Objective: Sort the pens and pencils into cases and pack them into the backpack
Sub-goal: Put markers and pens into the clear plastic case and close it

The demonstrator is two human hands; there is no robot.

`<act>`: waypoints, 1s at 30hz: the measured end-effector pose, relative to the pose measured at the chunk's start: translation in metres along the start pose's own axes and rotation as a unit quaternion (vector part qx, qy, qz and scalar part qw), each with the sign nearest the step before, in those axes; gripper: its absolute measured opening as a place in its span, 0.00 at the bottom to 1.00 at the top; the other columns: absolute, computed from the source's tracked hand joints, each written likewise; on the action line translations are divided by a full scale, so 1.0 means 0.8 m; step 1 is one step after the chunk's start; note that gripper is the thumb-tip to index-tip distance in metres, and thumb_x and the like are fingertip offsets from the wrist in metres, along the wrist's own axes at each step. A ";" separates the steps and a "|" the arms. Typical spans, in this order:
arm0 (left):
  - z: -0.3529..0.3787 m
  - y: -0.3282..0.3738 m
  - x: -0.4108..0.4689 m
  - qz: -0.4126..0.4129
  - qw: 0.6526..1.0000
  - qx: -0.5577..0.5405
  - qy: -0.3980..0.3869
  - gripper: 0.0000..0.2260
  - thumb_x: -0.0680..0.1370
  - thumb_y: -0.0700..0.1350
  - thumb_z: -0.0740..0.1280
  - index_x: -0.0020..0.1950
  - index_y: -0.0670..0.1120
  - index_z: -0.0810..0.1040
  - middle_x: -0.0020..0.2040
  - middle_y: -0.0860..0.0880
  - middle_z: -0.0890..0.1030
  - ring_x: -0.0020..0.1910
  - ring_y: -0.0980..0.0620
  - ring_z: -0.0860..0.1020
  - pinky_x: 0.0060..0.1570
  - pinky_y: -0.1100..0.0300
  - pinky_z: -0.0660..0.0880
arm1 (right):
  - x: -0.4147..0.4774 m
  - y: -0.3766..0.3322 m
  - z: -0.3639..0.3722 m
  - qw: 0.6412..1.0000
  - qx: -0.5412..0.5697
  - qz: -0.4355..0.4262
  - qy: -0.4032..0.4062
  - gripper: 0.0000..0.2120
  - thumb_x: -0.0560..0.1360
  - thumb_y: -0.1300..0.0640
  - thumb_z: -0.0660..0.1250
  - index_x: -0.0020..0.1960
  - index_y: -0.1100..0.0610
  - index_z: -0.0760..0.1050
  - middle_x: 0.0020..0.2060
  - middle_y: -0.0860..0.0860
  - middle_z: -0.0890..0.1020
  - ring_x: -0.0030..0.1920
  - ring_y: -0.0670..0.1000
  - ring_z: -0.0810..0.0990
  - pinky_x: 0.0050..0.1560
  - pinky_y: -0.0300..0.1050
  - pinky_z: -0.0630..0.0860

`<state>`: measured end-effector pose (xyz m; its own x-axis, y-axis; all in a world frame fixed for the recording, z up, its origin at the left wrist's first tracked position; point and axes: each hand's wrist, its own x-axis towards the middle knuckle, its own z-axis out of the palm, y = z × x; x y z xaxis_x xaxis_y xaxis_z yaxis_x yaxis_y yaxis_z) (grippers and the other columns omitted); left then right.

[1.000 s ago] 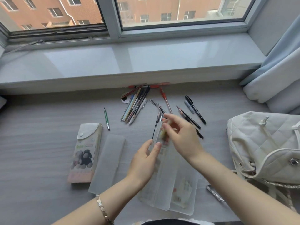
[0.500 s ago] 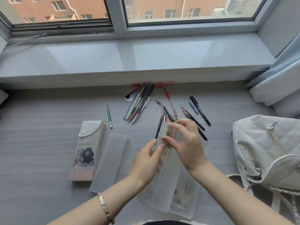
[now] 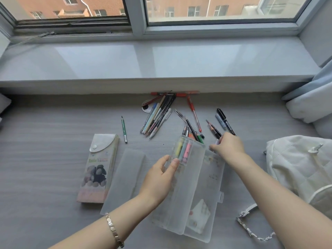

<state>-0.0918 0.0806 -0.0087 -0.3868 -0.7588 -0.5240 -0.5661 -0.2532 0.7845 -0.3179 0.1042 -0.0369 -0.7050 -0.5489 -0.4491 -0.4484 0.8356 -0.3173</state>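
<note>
A clear plastic case (image 3: 193,184) lies open in front of me, with several pastel pens (image 3: 183,150) in its top end. My left hand (image 3: 159,178) grips its left half, thumb on top. My right hand (image 3: 229,145) reaches right of the case, fingers curled over the near ends of a black marker (image 3: 224,119) and dark pencils (image 3: 212,129); whether it holds one is hidden. A pile of pens and pencils (image 3: 158,116), a red pen (image 3: 194,114) and a lone green pencil (image 3: 124,129) lie farther back. The white quilted backpack (image 3: 301,162) sits at the right.
A printed pencil case (image 3: 98,169) with a snap flap and a frosted flat case (image 3: 125,175) lie left of my hands. The windowsill (image 3: 161,60) rises behind the pens. A curtain (image 3: 312,97) hangs at the right, and the backpack's chain (image 3: 251,229) trails near my right arm.
My right hand has left the top of the clear case and moved right onto the dark pens. The pastel pens now lie inside the case. My left hand still holds the case.
</note>
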 end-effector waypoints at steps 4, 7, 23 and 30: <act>-0.002 0.001 0.007 0.004 1.000 0.009 0.001 0.26 0.75 0.60 0.61 0.69 0.50 0.68 0.65 0.51 0.75 0.64 0.54 0.72 0.63 0.58 0.67 | 0.006 -0.010 0.010 0.998 -0.030 -0.042 0.036 0.12 0.72 0.58 0.64 0.53 0.63 0.73 0.50 0.63 0.79 0.51 0.61 0.77 0.43 0.46 0.71; -0.006 0.002 0.013 0.002 1.000 0.002 0.005 0.26 0.75 0.60 0.61 0.69 0.50 0.68 0.66 0.52 0.74 0.62 0.58 0.71 0.59 0.63 0.65 | 0.025 -0.022 -0.004 0.993 0.024 -0.093 0.074 0.14 0.75 0.62 0.60 0.59 0.63 0.69 0.56 0.64 0.76 0.54 0.63 0.75 0.46 0.50 0.69; -0.020 0.013 0.023 -0.006 0.983 -0.115 0.140 0.10 0.78 0.55 0.59 0.55 0.51 0.71 0.43 0.61 0.77 0.39 0.77 0.74 0.36 0.82 0.67 | 0.035 -0.058 -0.048 0.967 0.122 -0.157 0.161 0.15 0.76 0.54 0.60 0.31 0.55 0.68 0.33 0.55 0.75 0.34 0.54 0.74 0.36 0.43 0.68; -0.032 0.030 0.026 0.003 0.959 -0.197 0.205 0.11 0.78 0.56 0.56 0.56 0.52 0.65 0.43 0.58 0.75 0.39 0.65 0.74 0.32 0.73 0.69 | -0.147 -0.087 -0.020 0.902 0.255 -0.348 -0.005 0.13 0.68 0.61 0.69 0.50 0.48 0.74 0.25 0.42 0.75 0.27 0.38 0.73 0.30 0.26 0.65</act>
<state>-0.0949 0.0434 0.0080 -0.0256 -0.9124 -0.4086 -0.2153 -0.3941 0.8935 -0.2125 0.1111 0.0513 -0.3442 -0.9389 0.0018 -0.4678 0.1698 -0.8674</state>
